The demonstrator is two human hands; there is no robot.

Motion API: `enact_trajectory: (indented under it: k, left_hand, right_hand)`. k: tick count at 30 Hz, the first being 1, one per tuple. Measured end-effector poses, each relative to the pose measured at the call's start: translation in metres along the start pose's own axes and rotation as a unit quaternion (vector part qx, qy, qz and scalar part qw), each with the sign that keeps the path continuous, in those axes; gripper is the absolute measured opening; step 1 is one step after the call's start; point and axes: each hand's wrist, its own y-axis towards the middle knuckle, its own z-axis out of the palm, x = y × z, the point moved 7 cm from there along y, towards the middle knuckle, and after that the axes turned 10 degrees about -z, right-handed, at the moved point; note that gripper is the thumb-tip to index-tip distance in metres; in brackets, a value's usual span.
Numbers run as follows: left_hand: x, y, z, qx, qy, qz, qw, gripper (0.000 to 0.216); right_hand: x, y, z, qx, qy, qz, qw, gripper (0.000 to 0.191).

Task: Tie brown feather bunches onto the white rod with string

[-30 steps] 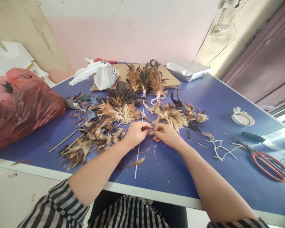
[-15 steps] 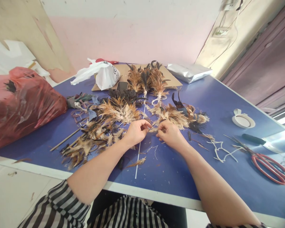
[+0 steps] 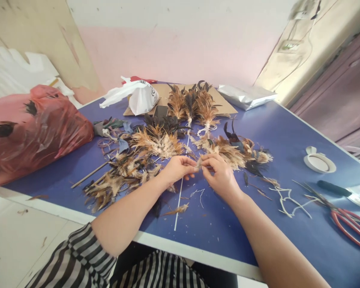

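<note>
Near the middle of the blue table, my left hand (image 3: 182, 170) and my right hand (image 3: 220, 175) meet with their fingertips almost touching. Between them is a small pale brown feather (image 3: 199, 163), pinched by both; its lower part is hidden by the fingers. A spread of orange-brown and cream feathers (image 3: 159, 142) lies just beyond my left hand. More pale feathers (image 3: 228, 152) lie behind my right hand. Under my left forearm and to its left is a loose heap of mixed feathers (image 3: 117, 182). A thin white stick (image 3: 180, 200) runs along the table below the hands.
Red-handled scissors (image 3: 348, 222), a dark-handled knife (image 3: 333, 188), white string (image 3: 285, 202) and a tape roll (image 3: 319, 161) lie right. A red plastic bag (image 3: 48, 140) stands left. Tied feather bunches (image 3: 207, 108) rest on cardboard (image 3: 228, 104) at the back, beside a silver packet (image 3: 247, 96).
My hands have drawn closer together, and the small feather now stands up between the fingertips. My right hand's fingers have straightened somewhat. The whole view has shifted slightly.
</note>
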Motion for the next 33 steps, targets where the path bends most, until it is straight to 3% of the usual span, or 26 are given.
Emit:
enact_trajectory:
  k: [4, 6, 8, 10, 13, 18, 24, 29, 33]
  left_hand:
    - [-0.011, 0.002, -0.031, -0.14, -0.103, 0.041, 0.984, 0.024]
    - [-0.021, -0.002, -0.054, -0.217, -0.196, 0.096, 0.951, 0.024]
    - [-0.026, -0.006, -0.071, -0.24, -0.306, 0.139, 0.911, 0.02]
    - [-0.023, -0.004, -0.075, -0.225, -0.4, 0.111, 0.882, 0.016]
    - [-0.011, -0.001, -0.061, -0.169, -0.473, 0.004, 0.864, 0.021]
    - [0.002, 0.001, -0.019, -0.02, -0.425, -0.122, 0.897, 0.018]
    - [-0.001, -0.002, -0.006, 0.023, -0.279, -0.068, 0.958, 0.016]
    - [-0.002, -0.003, -0.002, 0.025, -0.223, -0.045, 0.974, 0.018]
    - [0.0, -0.003, 0.001, 0.033, -0.198, -0.035, 0.979, 0.021]
  right_hand:
    - [-0.003, -0.001, -0.007, -0.036, 0.02, 0.034, 0.999, 0.019]
    - [-0.011, -0.002, -0.014, -0.061, 0.009, 0.054, 0.997, 0.021]
    - [-0.023, -0.004, -0.023, -0.085, -0.013, 0.074, 0.994, 0.022]
    - [-0.037, -0.008, -0.031, -0.103, -0.04, 0.095, 0.989, 0.02]
    - [-0.057, -0.013, -0.038, -0.095, -0.085, 0.121, 0.984, 0.016]
    - [-0.073, -0.017, -0.046, -0.046, -0.177, 0.147, 0.972, 0.016]
    - [-0.084, -0.021, -0.055, -0.002, -0.247, 0.222, 0.943, 0.022]
    - [-0.095, -0.029, -0.044, 0.1, -0.268, 0.297, 0.911, 0.022]
    - [-0.097, -0.033, -0.047, 0.076, -0.186, 0.335, 0.92, 0.018]
